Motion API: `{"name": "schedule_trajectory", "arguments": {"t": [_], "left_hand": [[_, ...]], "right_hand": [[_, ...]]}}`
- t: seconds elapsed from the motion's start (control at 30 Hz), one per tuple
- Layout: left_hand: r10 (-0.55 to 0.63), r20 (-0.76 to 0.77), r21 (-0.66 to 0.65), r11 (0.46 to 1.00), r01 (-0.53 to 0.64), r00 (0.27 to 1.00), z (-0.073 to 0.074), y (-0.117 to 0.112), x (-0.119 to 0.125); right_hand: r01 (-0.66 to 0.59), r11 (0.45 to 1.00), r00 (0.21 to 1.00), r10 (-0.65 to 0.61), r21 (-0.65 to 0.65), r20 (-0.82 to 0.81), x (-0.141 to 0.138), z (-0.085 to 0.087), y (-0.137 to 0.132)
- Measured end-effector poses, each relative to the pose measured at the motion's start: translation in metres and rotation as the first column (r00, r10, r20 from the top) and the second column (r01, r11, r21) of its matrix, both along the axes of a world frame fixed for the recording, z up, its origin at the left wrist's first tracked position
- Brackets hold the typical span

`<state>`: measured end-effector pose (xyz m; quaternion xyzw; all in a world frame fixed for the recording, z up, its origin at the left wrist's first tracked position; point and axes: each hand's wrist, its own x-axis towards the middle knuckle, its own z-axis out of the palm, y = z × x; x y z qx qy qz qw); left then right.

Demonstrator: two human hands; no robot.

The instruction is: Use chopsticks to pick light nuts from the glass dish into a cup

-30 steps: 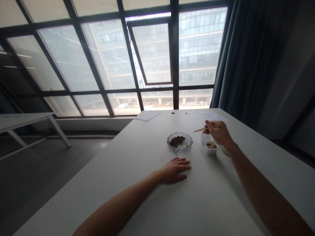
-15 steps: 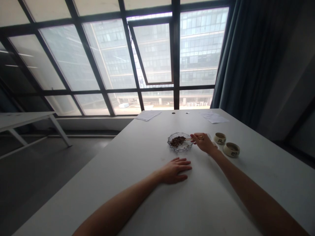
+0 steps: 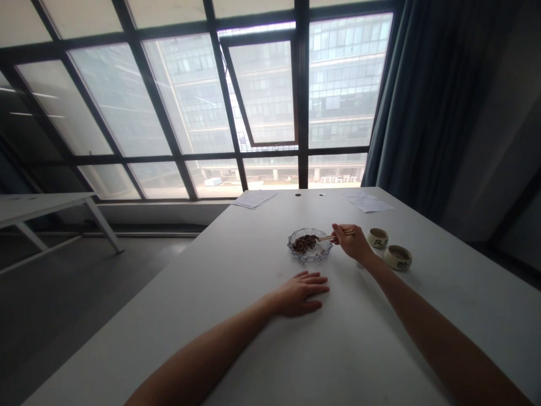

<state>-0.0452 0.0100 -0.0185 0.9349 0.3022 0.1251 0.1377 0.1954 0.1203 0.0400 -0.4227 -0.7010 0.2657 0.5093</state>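
My right hand [image 3: 351,242] is closed around a pair of wooden chopsticks [image 3: 333,235]. Their tips reach over the right side of a clear glass dish [image 3: 310,258] with a scalloped rim. Inside it lies a heap of small dark brown pieces [image 3: 304,243], too small to name. Whether the tips pinch a piece cannot be made out. My left hand [image 3: 301,294] rests flat on the white table, fingers spread, nearer to me than the dish and apart from it.
Two small pale cups [image 3: 377,238] with dark characters stand right of my right hand. Papers [image 3: 255,199] lie at the far left corner of the table [image 3: 245,270], and other sheets [image 3: 368,202] at the far right. A second table [image 3: 46,203] stands at the left.
My right hand has shifted slightly right and up with the chopsticks, and it now covers most of the small white item beside it. My left hand has stayed still.
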Motion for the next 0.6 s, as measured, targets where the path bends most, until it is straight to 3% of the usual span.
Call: {"name": "schedule_trajectory", "arguments": {"t": [0.3, 0.43, 0.6], "left_hand": [[0.001, -0.003, -0.002, 1.000, -0.001, 1.000, -0.003, 0.001, 0.000], [0.000, -0.001, 0.001, 1.000, 0.000, 1.000, -0.002, 0.000, 0.000], [-0.006, 0.000, 0.003, 1.000, 0.006, 1.000, -0.003, 0.001, 0.001]], "right_hand": [[0.041, 0.999, 0.987, -0.038, 0.012, -0.153, 0.017, 0.042, -0.016], [0.160, 0.987, 0.972, -0.151, 0.035, -0.177, 0.038, 0.057, -0.015], [0.335, 0.939, 0.940, -0.328, 0.074, -0.096, 0.064, 0.059, -0.006]]}}
